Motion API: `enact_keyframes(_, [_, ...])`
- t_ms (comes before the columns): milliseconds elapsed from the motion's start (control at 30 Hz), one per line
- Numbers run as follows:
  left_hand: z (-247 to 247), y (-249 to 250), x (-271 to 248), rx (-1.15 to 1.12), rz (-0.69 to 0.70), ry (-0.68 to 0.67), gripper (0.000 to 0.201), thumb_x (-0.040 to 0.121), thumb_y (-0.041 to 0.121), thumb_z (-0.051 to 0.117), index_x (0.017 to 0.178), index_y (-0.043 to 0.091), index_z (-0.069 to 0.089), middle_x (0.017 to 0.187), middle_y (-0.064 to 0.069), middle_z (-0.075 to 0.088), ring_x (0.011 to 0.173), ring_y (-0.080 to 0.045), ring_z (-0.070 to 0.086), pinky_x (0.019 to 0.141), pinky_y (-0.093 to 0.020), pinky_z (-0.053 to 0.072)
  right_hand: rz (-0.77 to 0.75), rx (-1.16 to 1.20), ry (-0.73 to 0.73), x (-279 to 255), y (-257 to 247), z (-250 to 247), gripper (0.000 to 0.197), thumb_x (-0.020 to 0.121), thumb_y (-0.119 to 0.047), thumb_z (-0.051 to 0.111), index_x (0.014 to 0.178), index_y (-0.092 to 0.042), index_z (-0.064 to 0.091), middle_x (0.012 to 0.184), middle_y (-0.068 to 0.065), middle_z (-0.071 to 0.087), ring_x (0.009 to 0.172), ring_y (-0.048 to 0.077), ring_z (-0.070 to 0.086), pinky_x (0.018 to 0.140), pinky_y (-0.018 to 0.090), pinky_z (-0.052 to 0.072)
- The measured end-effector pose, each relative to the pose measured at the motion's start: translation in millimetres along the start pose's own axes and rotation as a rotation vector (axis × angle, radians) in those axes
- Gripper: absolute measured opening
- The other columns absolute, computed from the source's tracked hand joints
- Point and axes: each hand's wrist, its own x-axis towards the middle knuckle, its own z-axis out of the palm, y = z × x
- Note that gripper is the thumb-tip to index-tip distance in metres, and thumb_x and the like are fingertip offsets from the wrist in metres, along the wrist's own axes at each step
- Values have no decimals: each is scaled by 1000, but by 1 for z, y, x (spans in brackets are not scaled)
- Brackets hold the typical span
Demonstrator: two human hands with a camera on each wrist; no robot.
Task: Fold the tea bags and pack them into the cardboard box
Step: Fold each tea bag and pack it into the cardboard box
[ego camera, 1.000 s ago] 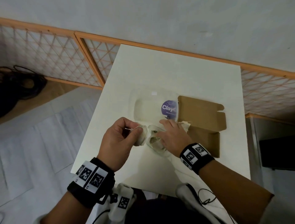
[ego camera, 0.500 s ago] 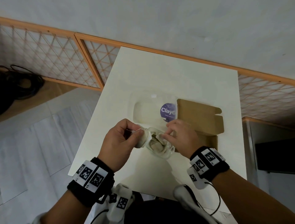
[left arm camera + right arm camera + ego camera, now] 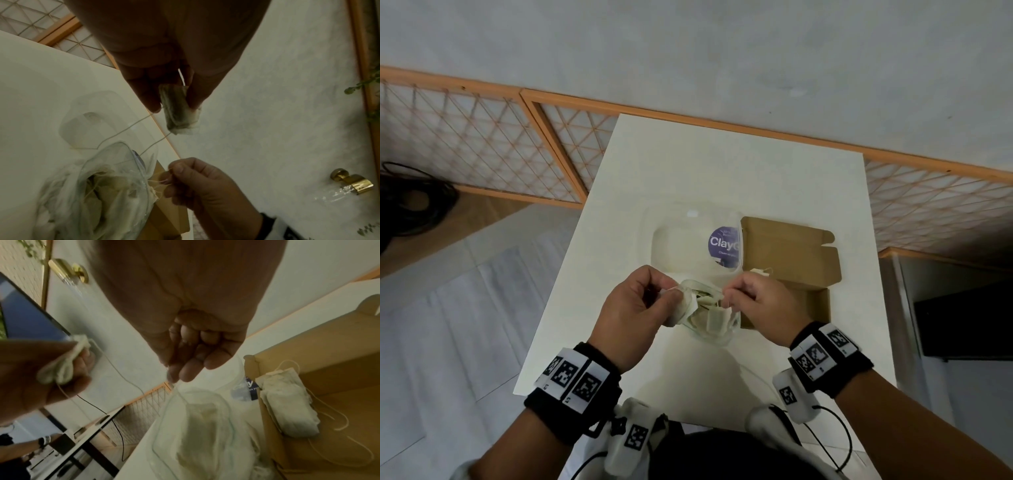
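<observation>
A purple round label (image 3: 723,246) on the clear plastic lid (image 3: 690,240) reads "ClayC", cut off.

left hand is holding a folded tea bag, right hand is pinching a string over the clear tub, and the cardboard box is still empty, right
Not quite: the cardboard box is not empty. The right wrist view shows a packed tea bag lying inside it. The left hand does hold a folded tea bag, and the right hand pinches a string above the clear tub.

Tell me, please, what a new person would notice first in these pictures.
First, the two hands meeting above the middle of the white table: the left hand pinches a folded tea bag, and the right hand pinches a thin string over the clear plastic container of loose tea bags. Next, the open cardboard box at the right, with a folded tea bag already inside.
</observation>
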Motion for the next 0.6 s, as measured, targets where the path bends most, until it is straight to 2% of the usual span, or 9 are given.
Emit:
enact_keyframes(67, [3,-1,0,14,-19,-24,12,96,10,71,99,21,67,81,-3,71,71,-19,67,71,-33,59,-14,41,-28,-5,-7,-5,12,106,-21,58,100,-19,69,90,-7,79,85,11,73,84,35,61])
enact_keyframes(133, [7,-4,0,48,-45,-51,22,96,10,71,110,26,68,85,0,71,75,-18,69,73,-31,59,-54,33,-29,-10,-13,-10,13,107,-22,55,100,-21,66,89,-7,77,86,11,71,86,38,60])
enact_keyframes(167, [8,-4,0,60,-58,-65,22,96,10,71,110,26,70,87,2,74,77,-16,71,74,-30,59,-77,21,-22,-13,-16,-13,13,108,-24,55,100,-23,66,89,-7,76,85,10,69,86,39,59])
enact_keyframes(300, [14,-1,-4,84,-55,-122,13,96,7,70,93,18,77,82,5,78,73,-7,70,71,-22,56,-159,8,11,-27,-38,-25,13,107,-31,56,100,-27,66,89,-7,70,81,16,63,79,42,56])
enact_keyframes(433, [15,5,-8,145,4,-156,18,95,9,71,88,25,76,82,11,76,69,-6,67,69,-21,52,-241,3,60,-38,-63,-44,12,107,-29,57,101,-25,67,96,-3,73,93,22,69,84,43,57])
enact_keyframes(467, [15,7,-9,167,32,-165,21,95,10,72,86,29,76,89,11,76,74,-5,68,71,-22,53,-259,7,65,-41,-69,-49,12,107,-28,57,102,-24,67,96,-3,73,95,20,70,86,41,57])
enact_keyframes(500, [15,8,-10,189,67,-185,22,94,12,74,85,32,77,102,12,75,85,-2,69,75,-24,55,-279,13,62,-43,-74,-53,12,107,-26,57,104,-22,68,94,-5,73,95,17,71,86,37,58])
enact_keyframes(533, [16,11,-11,205,107,-213,23,93,12,75,85,33,77,114,12,72,104,4,66,81,-26,56,-297,14,51,-46,-79,-57,13,108,-24,56,107,-19,69,91,-9,73,92,15,71,84,33,58])
enact_keyframes(600, [18,19,-11,238,193,-292,22,94,12,74,85,33,77,121,6,72,135,11,47,92,-28,55,-323,11,9,-53,-90,-61,16,108,-18,54,112,-12,69,88,-19,71,84,12,71,79,23,55])
